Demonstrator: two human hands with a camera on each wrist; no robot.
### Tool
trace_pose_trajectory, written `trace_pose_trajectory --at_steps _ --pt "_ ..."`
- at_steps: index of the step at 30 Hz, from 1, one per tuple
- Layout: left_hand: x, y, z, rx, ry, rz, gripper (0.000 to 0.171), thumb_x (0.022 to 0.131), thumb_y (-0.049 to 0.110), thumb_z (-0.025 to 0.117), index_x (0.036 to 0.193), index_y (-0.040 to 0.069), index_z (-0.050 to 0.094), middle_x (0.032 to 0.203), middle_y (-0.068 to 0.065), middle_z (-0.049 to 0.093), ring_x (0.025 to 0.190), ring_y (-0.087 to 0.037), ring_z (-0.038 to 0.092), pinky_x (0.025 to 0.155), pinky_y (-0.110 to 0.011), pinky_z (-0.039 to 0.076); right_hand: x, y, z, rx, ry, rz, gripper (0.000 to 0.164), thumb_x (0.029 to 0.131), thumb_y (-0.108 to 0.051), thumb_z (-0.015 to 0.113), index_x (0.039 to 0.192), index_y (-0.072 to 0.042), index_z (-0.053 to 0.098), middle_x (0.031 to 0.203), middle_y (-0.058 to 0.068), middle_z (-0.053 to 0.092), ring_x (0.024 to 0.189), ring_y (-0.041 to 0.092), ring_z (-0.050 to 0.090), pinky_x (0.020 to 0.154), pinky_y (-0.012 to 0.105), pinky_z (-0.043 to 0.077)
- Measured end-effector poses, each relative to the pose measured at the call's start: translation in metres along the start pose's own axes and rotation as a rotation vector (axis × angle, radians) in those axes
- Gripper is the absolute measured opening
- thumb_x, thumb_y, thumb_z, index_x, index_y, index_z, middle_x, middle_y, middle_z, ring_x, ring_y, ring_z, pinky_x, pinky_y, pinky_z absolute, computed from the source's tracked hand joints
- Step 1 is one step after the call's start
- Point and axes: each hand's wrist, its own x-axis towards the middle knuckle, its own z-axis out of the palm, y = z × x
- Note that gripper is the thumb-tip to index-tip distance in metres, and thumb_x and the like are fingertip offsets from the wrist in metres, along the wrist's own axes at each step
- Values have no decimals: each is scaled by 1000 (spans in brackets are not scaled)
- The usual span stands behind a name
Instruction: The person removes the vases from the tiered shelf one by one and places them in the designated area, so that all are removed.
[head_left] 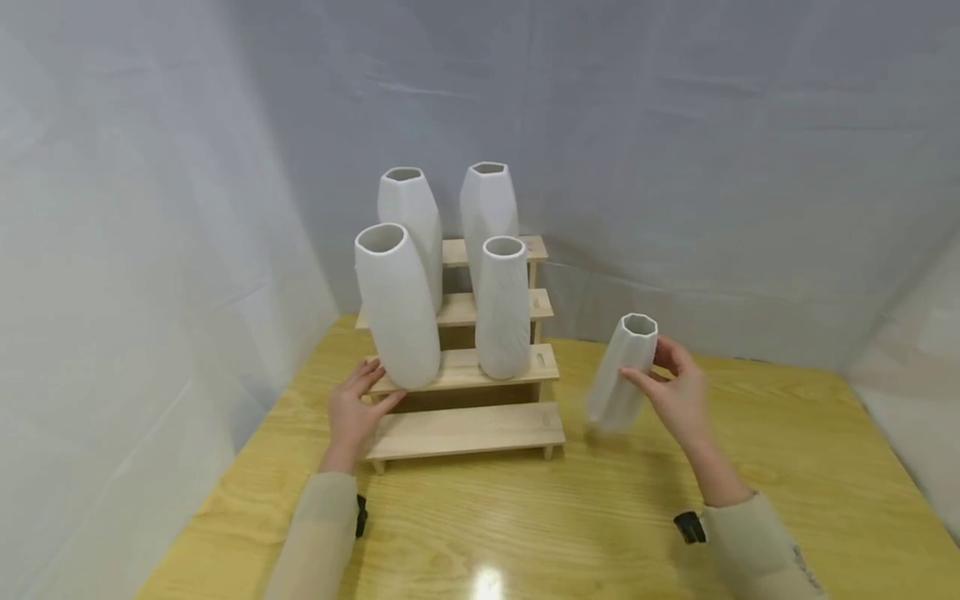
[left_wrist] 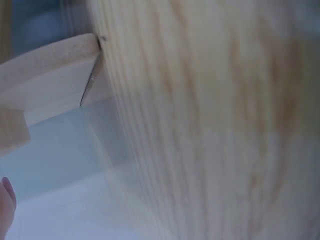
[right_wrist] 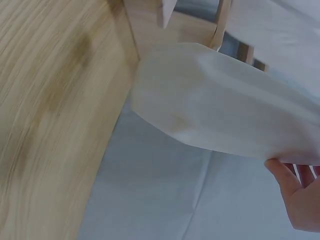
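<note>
My right hand (head_left: pixel 680 396) holds a small white fluted vase (head_left: pixel 618 379) near its rim, thumb on the near side. The vase leans, its base blurred just above the table. In the right wrist view the vase (right_wrist: pixel 215 102) stretches across, with fingers at its lower edge. My left hand (head_left: pixel 356 408) grips the left end of the second-lowest board of a tiered wooden stand (head_left: pixel 468 429), beside a tall white vase (head_left: pixel 401 312). A slimmer white vase (head_left: pixel 503 312) stands on the same board. The left wrist view shows mostly blurred wood grain and one fingertip.
Two more white vases, a faceted one (head_left: pixel 408 204) and another (head_left: pixel 489 204), stand higher on the stand at the back. A wooden table (head_left: pixel 465 517) lies beneath, with a pale sheet (head_left: pixel 637 150) hanging behind and at the sides.
</note>
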Motion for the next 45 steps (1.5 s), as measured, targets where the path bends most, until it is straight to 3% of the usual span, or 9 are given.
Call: trace_pose_trajectory --at_steps 5,9,10,14,19,26,33,42,45 --pt "1 3 1 -16 -46 -66 50 64 23 80 106 2 63 118 -11 56 118 -27 42 98 -47 30 3 24 -22 51 46 -29 55 70 -21 76 114 2 53 101 16 56 88 16 53 69 12 48" --pt "0 4 -1 -28 -84 -136 53 65 28 78 109 3 62 121 -11 53 121 -26 39 100 -48 27 1 28 -36 -13 79 29 54 71 -19 75 115 2 52 101 14 55 88 13 52 69 12 48" --pt "0 5 -1 -30 -88 -147 53 65 28 78 109 3 62 121 -11 53 121 -25 39 100 -48 27 -2 20 -38 -85 87 68 53 72 -19 74 115 4 51 101 15 55 88 13 52 70 11 47" --pt "0 6 -3 -33 -96 -164 53 66 28 77 110 4 62 122 -9 53 122 -24 38 101 -47 27 -1 27 -52 -145 127 131 50 73 -11 73 114 5 50 99 9 54 84 2 50 68 7 45" --pt "-1 4 -3 -21 -94 -158 52 66 27 78 110 4 62 122 -8 53 121 -23 39 100 -46 29 -2 40 -68 -177 179 166 51 72 -9 73 115 6 50 98 4 53 82 -2 48 67 5 44" --pt "-2 5 -3 -41 -75 -140 51 65 23 79 109 3 62 120 -10 54 120 -25 40 99 -46 30 -1 49 -89 -228 245 195 55 73 -11 73 117 7 48 100 9 54 82 -4 46 65 4 41" --pt "1 6 -2 -34 -52 -82 51 65 21 79 108 2 63 119 -11 55 119 -27 41 97 -46 33 5 58 -107 -309 306 263 54 74 -17 72 118 3 49 102 7 54 82 -4 45 64 6 38" --pt "1 5 -2 -22 -41 -61 50 63 20 80 107 1 63 117 -11 56 117 -27 43 96 -46 35 9 82 -127 -291 339 304 57 74 -26 72 117 3 49 107 19 54 94 23 51 62 9 38" --pt "0 5 -2 -26 -37 -59 50 63 19 80 107 2 63 117 -11 56 117 -27 43 96 -46 34 10 85 -131 -307 354 317 56 74 -25 71 118 3 49 106 17 53 93 22 50 62 12 38"
